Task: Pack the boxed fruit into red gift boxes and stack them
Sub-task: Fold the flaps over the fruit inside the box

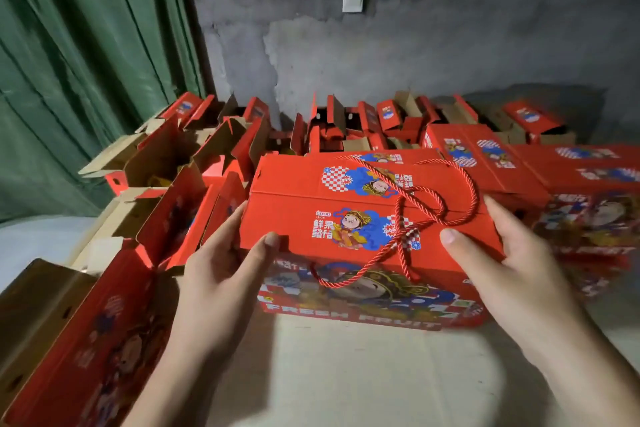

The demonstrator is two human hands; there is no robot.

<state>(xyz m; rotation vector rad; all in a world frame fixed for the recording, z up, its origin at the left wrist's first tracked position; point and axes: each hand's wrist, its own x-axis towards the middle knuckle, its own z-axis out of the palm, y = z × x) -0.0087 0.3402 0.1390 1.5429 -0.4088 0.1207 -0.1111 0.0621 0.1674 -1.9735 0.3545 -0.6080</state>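
A closed red gift box (346, 204) with cartoon prints and a red rope handle (429, 204) lying loose across its lid sits in the middle on a pale cardboard surface (346, 374). My left hand (221, 267) grips the box's left front corner, thumb on the lid edge. My right hand (502, 253) grips its right front corner, thumb on the lid and fingers down the side. More closed red gift boxes (568, 170) stand stacked to the right. No fruit shows.
Several open red gift boxes (180, 218) with raised flaps crowd the left and the back row (346, 125) along the grey concrete wall (415, 45). A green curtain (86, 62) hangs at the left. An open box flap (69, 340) lies near the bottom left.
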